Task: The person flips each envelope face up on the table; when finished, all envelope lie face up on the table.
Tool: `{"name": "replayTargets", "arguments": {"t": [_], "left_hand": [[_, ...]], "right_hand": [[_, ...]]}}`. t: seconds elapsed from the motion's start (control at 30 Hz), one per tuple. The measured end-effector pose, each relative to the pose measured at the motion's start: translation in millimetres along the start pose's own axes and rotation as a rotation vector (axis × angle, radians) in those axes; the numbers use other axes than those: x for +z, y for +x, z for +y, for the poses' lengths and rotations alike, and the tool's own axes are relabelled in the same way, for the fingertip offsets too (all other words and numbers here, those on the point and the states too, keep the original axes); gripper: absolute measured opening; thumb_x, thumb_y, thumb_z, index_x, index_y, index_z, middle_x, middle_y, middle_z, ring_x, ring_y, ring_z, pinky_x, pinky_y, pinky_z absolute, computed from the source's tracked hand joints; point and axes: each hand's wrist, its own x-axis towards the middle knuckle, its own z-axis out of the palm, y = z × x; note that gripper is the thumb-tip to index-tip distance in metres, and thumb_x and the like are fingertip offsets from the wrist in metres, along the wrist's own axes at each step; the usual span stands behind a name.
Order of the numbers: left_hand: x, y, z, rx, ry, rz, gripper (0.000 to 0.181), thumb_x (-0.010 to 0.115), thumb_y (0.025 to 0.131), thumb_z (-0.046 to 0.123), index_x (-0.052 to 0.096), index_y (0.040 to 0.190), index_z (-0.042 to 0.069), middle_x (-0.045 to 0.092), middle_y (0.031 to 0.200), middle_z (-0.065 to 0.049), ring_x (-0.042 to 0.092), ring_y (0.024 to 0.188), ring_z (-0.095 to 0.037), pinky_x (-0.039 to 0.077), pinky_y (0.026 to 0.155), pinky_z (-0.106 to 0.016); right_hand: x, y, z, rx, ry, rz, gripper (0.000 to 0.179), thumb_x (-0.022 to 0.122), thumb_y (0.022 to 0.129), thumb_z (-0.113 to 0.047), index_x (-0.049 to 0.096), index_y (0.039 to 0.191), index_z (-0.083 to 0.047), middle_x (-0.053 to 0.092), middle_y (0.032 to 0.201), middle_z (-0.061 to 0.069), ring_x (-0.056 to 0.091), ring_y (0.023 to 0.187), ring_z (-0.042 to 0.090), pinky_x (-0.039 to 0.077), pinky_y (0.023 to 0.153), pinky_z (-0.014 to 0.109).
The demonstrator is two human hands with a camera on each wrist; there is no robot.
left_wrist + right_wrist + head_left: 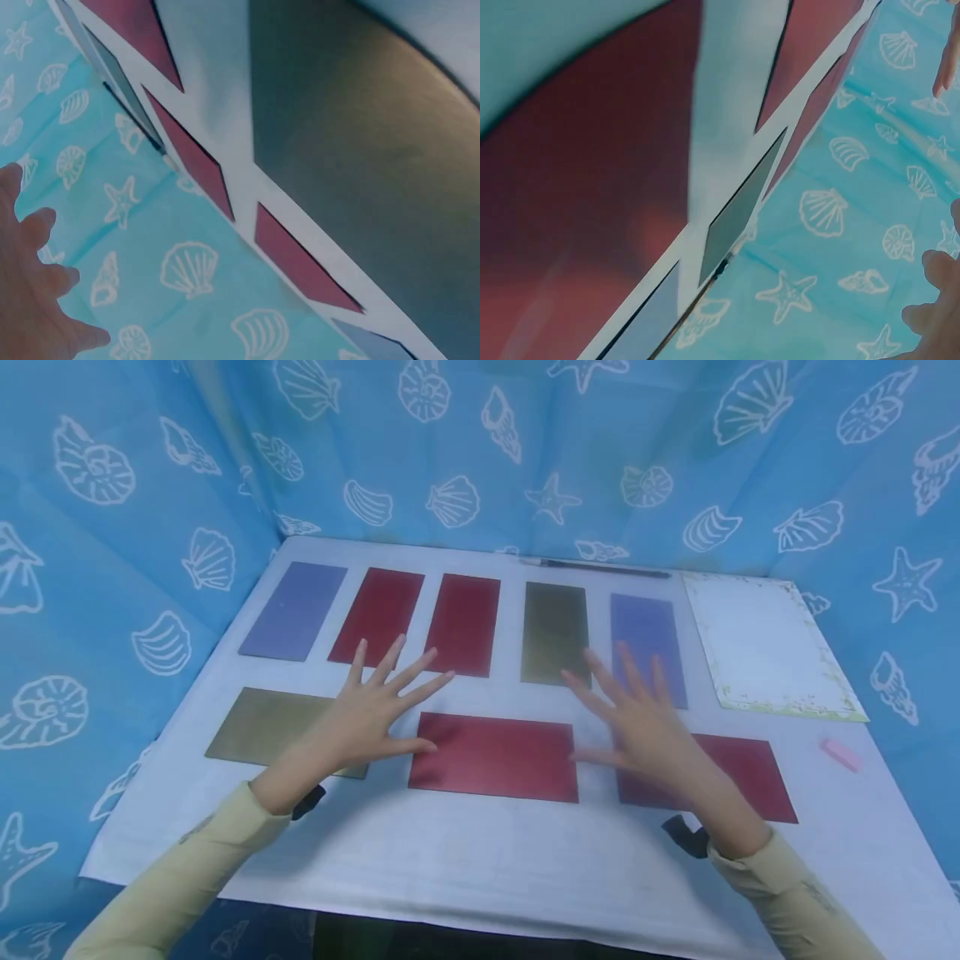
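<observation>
Both your hands hover spread over the layout; your left hand point(367, 714) has its fingers fanned and straight, grasping nothing, just left of the middle red sheet point(495, 756); your right hand point(637, 722) mirrors it just right of that sheet, fingers splayed and relaxed, nothing in it; whether the palms touch the cloth I cannot tell.

My read on progress: the sheets lie in tidy rows and none is lifted, so the handling of them looks not yet begun; beyond the middle red sheet runs the far row, blue point(294, 610), red point(377, 616), red point(463, 623), olive point(555, 632), blue point(648, 647); to its left lies an olive sheet point(262, 725), partly under your left wrist; to its right another red sheet point(750, 772), partly under your right forearm.

Materials now: the sheets are thin, flat, sharp-cornered rectangles with a dull satin sheen, card or plastic, hard to say which; they rest on a white table cover point(480, 860), smooth and slightly creased; far right of the middle red sheet sits a pale paper with a speckled green border point(765, 643), and a small pink block point(842, 754), eraser-like; a thin dark pen point(607, 568) lies at the back edge; the surrounding blue cloth point(112, 568) is soft, printed with white shells and starfish.
</observation>
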Motion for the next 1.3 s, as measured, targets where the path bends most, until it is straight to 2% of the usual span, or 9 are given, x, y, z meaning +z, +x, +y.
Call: {"name": "replayTargets", "arguments": {"t": [0.33, 0.57, 0.67, 0.93, 1.1, 1.3], "left_hand": [[-4.6, -26.3, -8.7, -0.059, 0.025, -0.008, 0.094, 0.062, 0.077, 0.069, 0.026, 0.154, 0.028, 0.014, 0.161, -0.006, -0.002, 0.146, -0.037, -0.012, 0.107, -0.065], [-5.4, -44.9, -15.7, -0.118, 0.021, -0.011, 0.096, 0.063, 0.076, 0.07, 0.025, 0.154, 0.029, 0.018, 0.16, -0.008, 0.0, 0.145, -0.038, -0.008, 0.107, -0.068], [-5.0, -53.7, -19.1, -0.145, 0.009, -0.018, 0.094, 0.062, 0.077, 0.069, 0.025, 0.154, 0.029, 0.014, 0.161, -0.005, -0.001, 0.145, -0.038, -0.007, 0.106, -0.068], [-3.8, -79.2, -27.0, -0.2, 0.023, 0.014, 0.094, 0.066, 0.075, 0.067, 0.029, 0.153, 0.029, 0.02, 0.159, -0.008, 0.003, 0.145, -0.04, -0.001, 0.106, -0.071], [-6.4, -94.3, -31.0, -0.24, 0.034, 0.02, 0.095, 0.069, 0.074, 0.065, 0.029, 0.153, 0.029, 0.023, 0.158, -0.009, 0.004, 0.145, -0.041, -0.002, 0.106, -0.071], [-12.2, -110.4, -38.1, -0.284, 0.033, 0.037, 0.094, 0.07, 0.074, 0.063, 0.03, 0.152, 0.029, 0.024, 0.158, -0.01, 0.008, 0.143, -0.045, -0.005, 0.106, -0.07]], "right_hand": [[1.1, 28.0, -21.7, -0.034, 0.012, -0.024, 0.104, 0.067, 0.075, -0.068, 0.017, 0.156, -0.026, 0.002, 0.162, 0.007, -0.012, 0.145, 0.036, -0.008, 0.109, 0.064], [1.5, 44.5, -32.5, -0.103, 0.028, 0.015, 0.101, 0.066, 0.076, -0.068, 0.021, 0.155, -0.023, -0.001, 0.162, 0.004, -0.011, 0.145, 0.037, -0.009, 0.11, 0.062], [3.5, 51.8, -37.8, -0.13, 0.04, 0.032, 0.102, 0.065, 0.076, -0.069, 0.017, 0.156, -0.026, -0.002, 0.162, 0.004, -0.011, 0.145, 0.036, -0.01, 0.11, 0.061], [6.7, 73.5, -56.5, -0.172, 0.065, 0.035, 0.1, 0.059, 0.078, -0.072, 0.014, 0.156, -0.026, -0.005, 0.162, 0.001, -0.014, 0.144, 0.034, -0.01, 0.11, 0.06], [7.3, 86.9, -67.1, -0.212, 0.107, 0.06, 0.101, 0.061, 0.078, -0.07, 0.017, 0.156, -0.023, -0.003, 0.162, 0.002, -0.014, 0.145, 0.033, -0.009, 0.11, 0.061], [7.6, 100.1, -78.5, -0.236, 0.129, 0.073, 0.099, 0.053, 0.08, -0.074, 0.014, 0.156, -0.024, 0.002, 0.162, 0.004, -0.012, 0.145, 0.034, -0.01, 0.11, 0.06]]}}
